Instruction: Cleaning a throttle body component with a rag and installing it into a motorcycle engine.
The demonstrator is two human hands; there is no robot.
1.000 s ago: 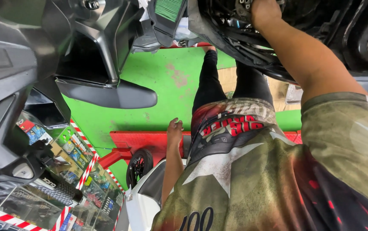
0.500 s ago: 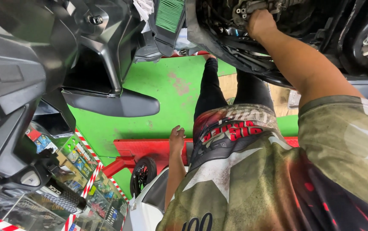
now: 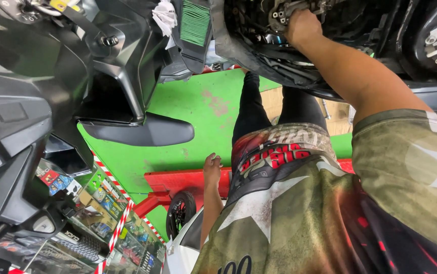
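My right hand reaches forward into the open engine bay of a black scooter. Its fingers curl onto a metal engine part among bolts and hoses, and the fingertips are partly hidden. My left hand hangs at my side by my hip, fingers loosely apart, holding nothing. I wear a camouflage shirt with a white star and black trousers.
Black scooter body panels fill the left. A green air filter and a white rag sit near the top. Below are a green floor, a red lift frame, a small wheel and a glass display case.
The view has tilted, so the engine bay and my right hand sit lower in frame. My right hand stays in the engine bay. My left hand still hangs by my side.
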